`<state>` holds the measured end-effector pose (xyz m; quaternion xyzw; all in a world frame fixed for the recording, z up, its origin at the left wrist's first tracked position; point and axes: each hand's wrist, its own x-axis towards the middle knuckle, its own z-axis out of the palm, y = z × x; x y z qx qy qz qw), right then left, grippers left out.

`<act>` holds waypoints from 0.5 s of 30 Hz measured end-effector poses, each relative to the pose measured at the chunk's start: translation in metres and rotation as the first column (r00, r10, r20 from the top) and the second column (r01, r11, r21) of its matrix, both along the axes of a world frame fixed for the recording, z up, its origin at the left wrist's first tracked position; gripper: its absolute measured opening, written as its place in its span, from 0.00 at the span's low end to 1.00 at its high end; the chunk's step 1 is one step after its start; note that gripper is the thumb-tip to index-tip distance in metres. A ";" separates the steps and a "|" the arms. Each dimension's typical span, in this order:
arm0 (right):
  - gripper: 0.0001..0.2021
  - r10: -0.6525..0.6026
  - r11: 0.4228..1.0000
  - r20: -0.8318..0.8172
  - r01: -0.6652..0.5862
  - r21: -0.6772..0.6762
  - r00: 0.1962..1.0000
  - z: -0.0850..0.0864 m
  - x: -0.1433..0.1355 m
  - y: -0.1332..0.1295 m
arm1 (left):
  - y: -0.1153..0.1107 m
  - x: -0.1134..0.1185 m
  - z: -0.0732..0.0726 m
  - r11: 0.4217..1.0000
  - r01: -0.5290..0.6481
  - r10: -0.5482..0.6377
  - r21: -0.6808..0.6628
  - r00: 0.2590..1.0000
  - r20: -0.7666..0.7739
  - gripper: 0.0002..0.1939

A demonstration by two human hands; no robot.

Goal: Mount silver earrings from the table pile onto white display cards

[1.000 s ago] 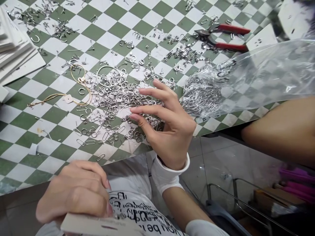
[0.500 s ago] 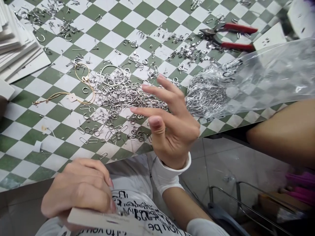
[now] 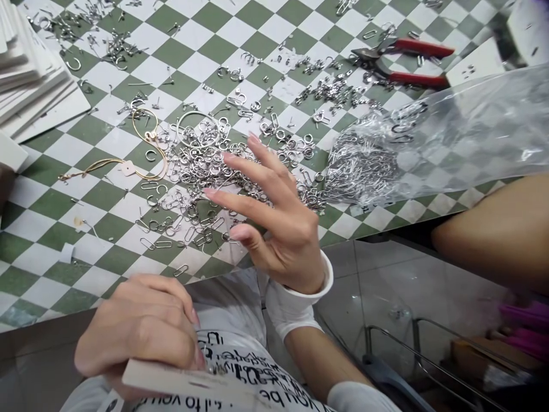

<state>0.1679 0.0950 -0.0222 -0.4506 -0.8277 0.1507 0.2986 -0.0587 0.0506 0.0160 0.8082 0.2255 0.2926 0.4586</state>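
My left hand (image 3: 139,329) is curled around a white card (image 3: 175,380) held near my lap, below the table edge. Some small metal bits seem to sit by its fingertips, too blurred to name. Over the table, my right hand (image 3: 278,223) has its fingers spread with nothing visible between them. Beneath its fingers lies a heap of small silver rings and jewellery findings (image 3: 206,163). Left of the heap is a gold chain bracelet (image 3: 162,166) with a pale tag, and a larger silver hoop (image 3: 178,129) rests on the pile's back edge.
A clear plastic bag (image 3: 467,126) of silver paperclip-shaped pieces lies to the right. Behind it are red-handled pliers (image 3: 420,78). A stack of white cards (image 3: 38,86) stands at the left on the checkered table (image 3: 38,260). Another person's arm (image 3: 493,234) shows at the right.
My right hand has moved left and slightly down over the heap, its fingers still spread. My left hand keeps the card in nearly the same place.
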 end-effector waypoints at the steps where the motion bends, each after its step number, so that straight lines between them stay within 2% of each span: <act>1: 0.21 0.027 1.000 0.027 -0.027 -0.013 0.999 0.000 0.000 0.000 | -0.001 -0.001 -0.001 1.000 0.014 -0.013 -0.028 1.000 0.025 0.16; 3: 0.21 0.040 0.999 0.020 -0.040 -0.007 0.999 0.000 0.000 0.000 | -0.005 -0.004 -0.003 0.996 0.036 -0.031 -0.085 0.998 0.059 0.14; 7: 0.26 -0.037 0.997 -0.105 0.044 0.058 0.994 -0.002 0.001 -0.001 | -0.008 -0.008 -0.004 0.993 0.021 -0.013 -0.115 0.998 0.067 0.14; 9: 0.24 -0.033 0.998 -0.083 0.038 0.048 0.996 -0.002 0.000 -0.001 | -0.007 -0.009 -0.005 0.993 0.039 -0.031 -0.110 0.997 0.071 0.14; 13: 0.21 0.057 0.998 0.042 -0.058 0.016 0.998 -0.002 -0.002 0.000 | -0.002 -0.011 -0.005 0.992 0.094 -0.090 -0.085 0.995 0.054 0.13; 15: 0.20 0.034 0.998 0.021 -0.035 0.054 0.999 -0.003 -0.002 -0.001 | 0.000 -0.012 -0.005 0.991 0.114 -0.110 -0.072 0.993 0.051 0.13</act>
